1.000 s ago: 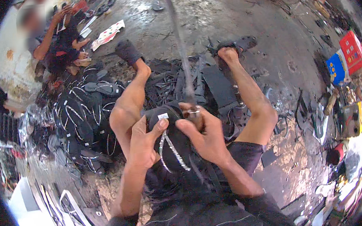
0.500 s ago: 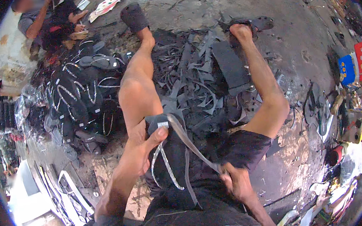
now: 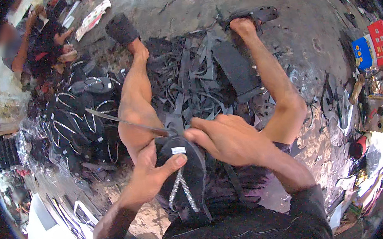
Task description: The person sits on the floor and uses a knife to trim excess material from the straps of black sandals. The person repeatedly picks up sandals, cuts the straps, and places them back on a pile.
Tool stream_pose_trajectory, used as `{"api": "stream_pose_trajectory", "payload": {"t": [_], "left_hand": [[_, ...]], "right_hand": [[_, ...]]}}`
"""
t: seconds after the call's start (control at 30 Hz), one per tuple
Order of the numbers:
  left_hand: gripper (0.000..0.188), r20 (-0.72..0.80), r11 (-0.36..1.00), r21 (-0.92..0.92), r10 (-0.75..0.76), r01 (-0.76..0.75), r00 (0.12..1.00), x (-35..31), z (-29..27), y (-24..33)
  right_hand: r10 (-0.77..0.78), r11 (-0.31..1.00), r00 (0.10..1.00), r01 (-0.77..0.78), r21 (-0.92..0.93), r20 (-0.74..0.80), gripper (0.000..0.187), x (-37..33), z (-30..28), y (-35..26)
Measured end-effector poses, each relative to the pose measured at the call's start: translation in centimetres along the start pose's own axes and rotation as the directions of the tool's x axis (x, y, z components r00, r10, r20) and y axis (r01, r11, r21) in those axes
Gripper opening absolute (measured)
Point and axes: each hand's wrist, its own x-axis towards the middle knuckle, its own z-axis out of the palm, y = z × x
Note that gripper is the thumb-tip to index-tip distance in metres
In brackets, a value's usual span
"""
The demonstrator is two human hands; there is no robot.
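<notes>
Since the earlier frame, right hand (image 3: 232, 138) has come up from the lap to the sandal (image 3: 182, 175) toe. Its fingers (image 3: 202, 134) are curled, apparently gripping a knife (image 3: 123, 122) whose blade points left. Left hand (image 3: 153, 177) clasps the sandal, thumb (image 3: 172, 163) across the sole. Sandal rests on the lap beside the left knee, above rubber scraps (image 3: 192, 80).

Grimy concrete floor (image 3: 292, 24): black rubber scraps (image 3: 192, 78) heaped beyond the hands, finished sandals (image 3: 80, 120) piled to their left.
</notes>
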Motion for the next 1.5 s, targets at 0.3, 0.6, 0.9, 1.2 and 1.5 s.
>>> {"api": "stream_pose_trajectory", "payload": {"t": [0.3, 0.6, 0.9, 1.2, 1.5], "left_hand": [[0.060, -0.539, 0.833, 0.458, 0.537, -0.310, 0.649, 1.1, -2.0, 2.0], [0.036, -0.318, 0.570, -0.702, 0.287, -0.428, 0.904, 2.1, 9.2, 0.5], [0.036, -0.186, 0.674, -0.677, 0.230, -0.294, 0.955, 3.3, 8.2, -4.3], [0.058, -0.136, 0.746, -0.619, 0.206, -0.245, 0.969, 2.6, 5.8, -7.7], [0.065, -0.124, 0.767, -0.586, 0.234, -0.262, 0.964, 1.8, 3.7, -7.4]], "right_hand": [[0.431, 0.662, 0.703, 0.179, 0.728, -0.566, 0.038, -4.0, -0.2, 6.4], [0.261, 0.937, 0.819, -0.088, 0.338, -0.511, 0.027, -15.6, 11.4, 4.5], [0.314, 0.949, 0.805, -0.278, 0.147, -0.503, 0.035, -15.6, 11.9, 6.8], [0.194, 0.980, 0.929, -0.173, 0.095, -0.313, 0.030, -7.8, 4.3, 3.6], [0.049, 0.998, 0.868, -0.021, 0.063, -0.494, 0.026, -3.4, 6.6, 1.2]]}}
